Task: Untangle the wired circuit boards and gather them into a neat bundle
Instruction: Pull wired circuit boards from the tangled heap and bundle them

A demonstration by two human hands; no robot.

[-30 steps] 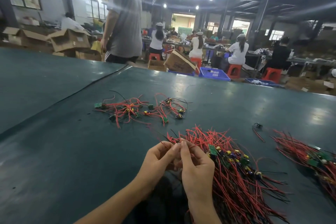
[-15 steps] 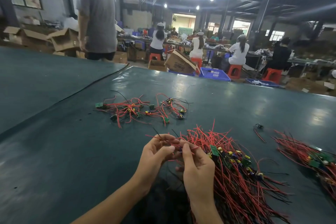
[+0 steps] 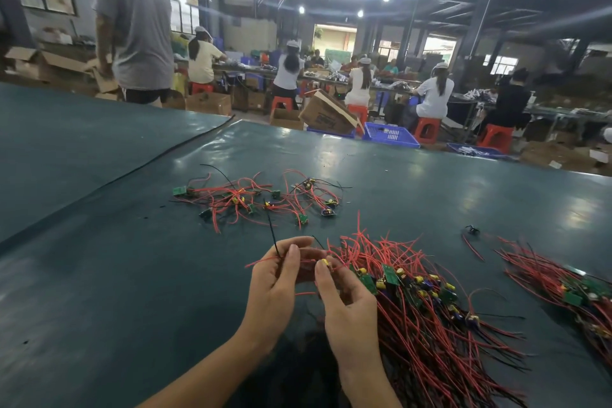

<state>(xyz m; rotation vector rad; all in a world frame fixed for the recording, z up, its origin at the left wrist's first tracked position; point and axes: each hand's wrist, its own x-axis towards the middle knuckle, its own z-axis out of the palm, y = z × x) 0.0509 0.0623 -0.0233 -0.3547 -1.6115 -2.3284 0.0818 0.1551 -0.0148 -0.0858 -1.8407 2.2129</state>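
Here, my left hand (image 3: 275,285) pinches a thin red wire (image 3: 260,263). My right hand (image 3: 347,305) pinches a small yellow-capped circuit board (image 3: 326,262).

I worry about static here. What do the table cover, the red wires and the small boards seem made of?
Table cover: dark green sheet, probably vinyl or rubber; shiny glare patches show. Red wires: plastic-insulated, bending freely. Boards: green, likely fibreglass laminate.
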